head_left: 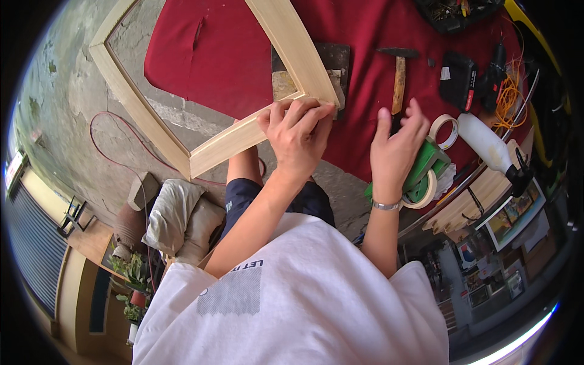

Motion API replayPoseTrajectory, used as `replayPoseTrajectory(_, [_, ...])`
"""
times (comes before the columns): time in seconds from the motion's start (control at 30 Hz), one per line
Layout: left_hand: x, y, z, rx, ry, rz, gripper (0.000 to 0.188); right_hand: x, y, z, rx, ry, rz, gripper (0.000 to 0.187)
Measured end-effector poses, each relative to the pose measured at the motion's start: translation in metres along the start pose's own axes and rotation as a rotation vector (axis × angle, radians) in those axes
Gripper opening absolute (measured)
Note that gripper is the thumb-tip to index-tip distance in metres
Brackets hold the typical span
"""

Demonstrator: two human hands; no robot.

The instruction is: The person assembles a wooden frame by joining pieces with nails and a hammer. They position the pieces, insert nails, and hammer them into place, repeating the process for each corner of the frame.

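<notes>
A pale wooden frame (230,138) runs from the upper left to the middle, one corner resting over a dark square block (338,56) on the red cloth. My left hand (298,137) is closed over that corner, fingers bent across the joint. To its right, my right hand (396,148) is held open, thumb and fingers apart. Just beyond it lies a hammer (399,82) with a wooden handle, whose lower end sits between thumb and fingertips; contact cannot be made out. Beside that wrist is a green tape dispenser (426,163), partly hidden by the hand.
Red cloth (201,55) covers the table. At right are a tape roll (444,132), a white bottle (485,141), a black case (457,79), a power drill (494,76) and orange cord (513,103). A dark tray (453,15) sits far right. Filled sacks (176,213) stand at left.
</notes>
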State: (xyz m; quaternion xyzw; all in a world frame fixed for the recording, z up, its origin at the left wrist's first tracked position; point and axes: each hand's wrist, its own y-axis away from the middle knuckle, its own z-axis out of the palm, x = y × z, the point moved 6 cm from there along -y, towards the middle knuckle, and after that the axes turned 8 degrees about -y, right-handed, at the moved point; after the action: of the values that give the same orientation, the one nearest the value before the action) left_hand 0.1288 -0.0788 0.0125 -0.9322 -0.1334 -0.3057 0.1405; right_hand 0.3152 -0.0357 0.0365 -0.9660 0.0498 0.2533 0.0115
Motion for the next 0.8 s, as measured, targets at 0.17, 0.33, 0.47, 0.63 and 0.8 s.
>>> replayPoseTrajectory(0.17, [0.001,0.000,0.001,-0.003,0.022,0.002,0.025,0.025,0.014,0.012,-0.124,0.155,0.088,0.034])
replayPoseTrajectory(0.33, [0.000,-0.001,-0.002,-0.031,0.031,0.002,0.025,0.018,0.011,-0.001,-0.133,-0.047,0.322,0.023])
replayPoseTrajectory(0.47, [0.001,-0.001,0.000,-0.032,0.022,0.002,0.024,0.016,0.033,-0.015,-0.068,-0.316,0.189,0.026])
replayPoseTrajectory(0.63, [-0.001,0.001,0.000,-0.010,0.022,0.002,0.023,-0.005,0.077,-0.031,-0.221,-0.345,0.071,0.026])
replayPoseTrajectory(0.8, [0.001,-0.001,-0.004,-0.007,0.027,-0.005,0.023,-0.004,0.094,-0.021,-0.281,-0.352,0.039,0.025])
